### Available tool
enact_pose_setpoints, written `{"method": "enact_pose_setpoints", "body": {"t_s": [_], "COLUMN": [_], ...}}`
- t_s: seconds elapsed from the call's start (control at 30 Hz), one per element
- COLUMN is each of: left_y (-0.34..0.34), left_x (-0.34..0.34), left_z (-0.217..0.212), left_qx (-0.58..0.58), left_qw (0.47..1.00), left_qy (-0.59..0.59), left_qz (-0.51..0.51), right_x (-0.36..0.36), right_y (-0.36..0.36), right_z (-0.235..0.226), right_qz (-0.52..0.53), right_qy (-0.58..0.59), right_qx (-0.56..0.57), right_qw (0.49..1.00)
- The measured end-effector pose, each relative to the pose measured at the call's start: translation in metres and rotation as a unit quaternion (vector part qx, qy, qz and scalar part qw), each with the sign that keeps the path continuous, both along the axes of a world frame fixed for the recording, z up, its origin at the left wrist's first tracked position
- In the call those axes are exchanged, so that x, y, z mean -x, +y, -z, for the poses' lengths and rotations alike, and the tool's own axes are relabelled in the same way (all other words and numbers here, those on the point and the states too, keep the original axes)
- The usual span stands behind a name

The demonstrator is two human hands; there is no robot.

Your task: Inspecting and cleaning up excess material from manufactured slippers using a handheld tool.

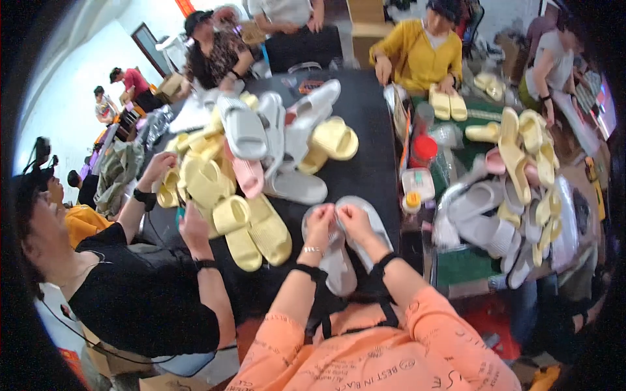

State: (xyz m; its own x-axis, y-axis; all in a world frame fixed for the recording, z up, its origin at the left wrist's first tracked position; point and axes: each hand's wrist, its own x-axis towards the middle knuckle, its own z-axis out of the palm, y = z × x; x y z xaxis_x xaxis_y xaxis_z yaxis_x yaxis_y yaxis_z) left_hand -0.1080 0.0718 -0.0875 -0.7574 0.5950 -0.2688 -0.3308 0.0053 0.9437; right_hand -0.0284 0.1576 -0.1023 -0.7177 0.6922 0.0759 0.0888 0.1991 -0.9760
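A pair of grey slippers lies in front of me at the near edge of the black table, the left slipper [340, 277] angled beside the right slipper [373, 225]. Both my hands are over their strap ends. My left hand [319, 227] is closed in a pinch above the left slipper. Close beside it, my right hand [354, 223] is also pinched, over the inner side of the right slipper. The fingertips nearly meet, and whatever is between them is too small or hidden to make out. A pair of yellow slippers [261, 238] lies just left of my hands.
A heap of yellow, grey and pink slippers [248, 130] covers the table's middle left. At left, a person in black [143, 287] works with a small tool. The right-hand table holds more slippers [489, 221], a red-lidded jar [424, 150] and a white tub [417, 184].
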Motion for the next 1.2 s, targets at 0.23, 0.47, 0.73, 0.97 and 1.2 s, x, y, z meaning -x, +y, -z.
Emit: {"method": "enact_pose_setpoints", "body": {"t_s": [0.23, 0.47, 0.73, 0.97, 1.2], "left_y": [-0.012, -0.006, -0.008, -0.009, -0.009], "left_x": [-0.008, -0.004, 0.001, -0.003, -0.005], "left_z": [0.007, 0.003, 0.007, 0.000, -0.001], "left_qx": [-0.062, -0.049, -0.048, -0.051, -0.026], "left_qw": [0.996, 0.998, 0.997, 0.997, 0.998], "left_qy": [-0.055, -0.046, -0.034, -0.023, -0.028], "left_qz": [-0.011, 0.014, 0.039, 0.052, 0.048], "right_x": [-0.005, -0.001, 0.003, 0.000, 0.002], "right_y": [-0.011, -0.003, -0.005, -0.004, -0.002], "right_z": [0.010, 0.009, 0.001, 0.000, 0.014], "right_qz": [-0.009, -0.009, -0.032, -0.033, -0.030], "right_qy": [0.008, 0.019, 0.040, 0.018, 0.052], "right_qx": [0.027, 0.077, 0.119, 0.159, 0.187], "right_qw": [1.000, 0.997, 0.992, 0.987, 0.981]}}
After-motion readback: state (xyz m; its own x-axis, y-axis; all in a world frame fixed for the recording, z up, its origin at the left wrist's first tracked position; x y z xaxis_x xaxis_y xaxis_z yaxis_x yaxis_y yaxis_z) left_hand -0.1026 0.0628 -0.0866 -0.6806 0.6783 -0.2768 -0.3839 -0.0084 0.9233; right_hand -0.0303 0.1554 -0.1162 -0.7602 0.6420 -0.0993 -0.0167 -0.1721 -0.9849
